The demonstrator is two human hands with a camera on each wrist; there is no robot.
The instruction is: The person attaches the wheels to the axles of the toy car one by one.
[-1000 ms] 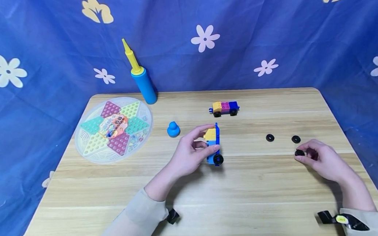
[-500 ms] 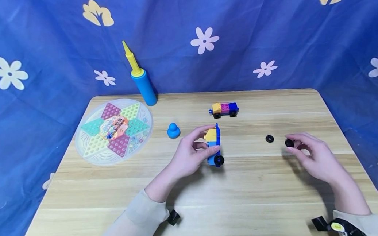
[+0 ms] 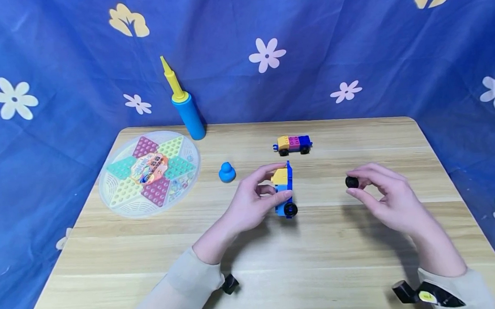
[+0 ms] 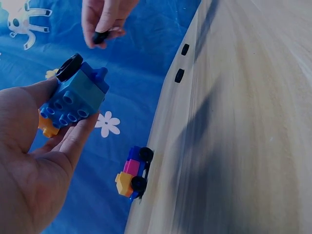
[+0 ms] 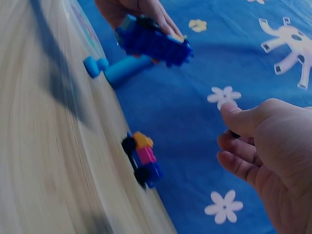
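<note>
My left hand (image 3: 252,199) grips a block-built toy car (image 3: 282,190), tipped on its side above the table. Its blocks are yellow and light blue on a dark blue base, and a black wheel (image 4: 69,67) sits at one end. My right hand (image 3: 390,195) pinches a small black toy wheel (image 3: 351,182) between thumb and fingertips, to the right of the car. In the right wrist view the thumb and fingers mostly cover that wheel. Two more black wheels (image 4: 179,75) lie on the table in the left wrist view; the right hand hides them in the head view.
A second toy car (image 3: 294,144), yellow, pink and blue, stands on its wheels farther back on the table (image 3: 316,274). Left of the hands are a small blue knobbed piece (image 3: 227,172), a round star-patterned game board (image 3: 123,204) and a blue and yellow pump (image 3: 191,117).
My right hand has lifted a wheel off the table and carried it left, closer to the car. My left hand, still holding the car, has shifted slightly right.
</note>
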